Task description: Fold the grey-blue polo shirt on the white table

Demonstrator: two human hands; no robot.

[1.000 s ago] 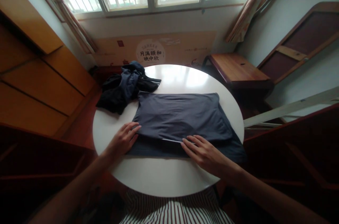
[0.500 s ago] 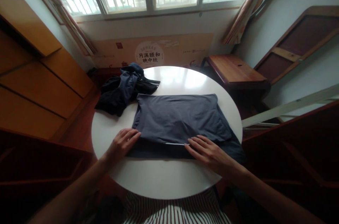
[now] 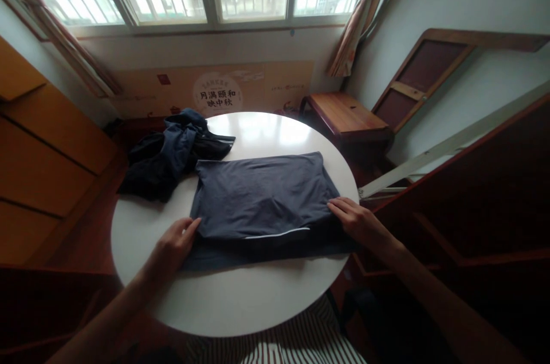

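A dark blue-grey garment (image 3: pixel 262 198) lies folded in a wide rectangle on the round white table (image 3: pixel 244 301). Along its near side runs a thin white stripe, with a darker layer showing below it. My left hand (image 3: pixel 177 242) pinches the garment's near left edge, thumb and fingers together. At the opposite side, my right hand (image 3: pixel 354 219) grips the right edge near the front corner, its fingertips on the cloth. Whether the garment is a shirt or trousers I cannot tell.
Crumpled black and navy clothes (image 3: pixel 172 152) lie at the table's back left. Behind the table's right side stands a wooden stool (image 3: pixel 346 112). A dark red wooden panel (image 3: pixel 464 198) rises at the right, and orange cabinets (image 3: pixel 38 152) stand at the left.
My right hand has moved from the white stripe out to the garment's right edge. My left hand stays at the left edge. The camera view has turned to the right.
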